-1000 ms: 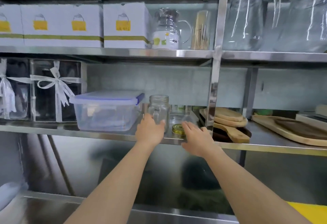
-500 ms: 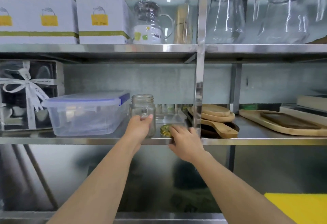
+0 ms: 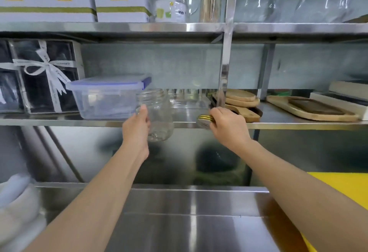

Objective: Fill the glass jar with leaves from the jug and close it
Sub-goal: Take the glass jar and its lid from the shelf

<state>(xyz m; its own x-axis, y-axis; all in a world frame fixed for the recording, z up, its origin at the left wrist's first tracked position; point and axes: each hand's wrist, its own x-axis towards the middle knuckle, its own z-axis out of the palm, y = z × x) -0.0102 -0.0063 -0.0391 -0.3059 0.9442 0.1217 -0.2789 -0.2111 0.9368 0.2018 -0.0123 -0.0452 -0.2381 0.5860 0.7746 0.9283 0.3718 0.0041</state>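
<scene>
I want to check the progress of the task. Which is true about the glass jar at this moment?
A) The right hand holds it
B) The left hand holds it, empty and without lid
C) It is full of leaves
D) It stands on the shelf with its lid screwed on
B: the left hand grips the glass jar, which is clear, empty and open, while the right hand holds the gold lid apart from it.

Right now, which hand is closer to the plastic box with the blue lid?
Left. The left hand holds the glass jar right beside the plastic box; the right hand holds the lid farther right.
</scene>
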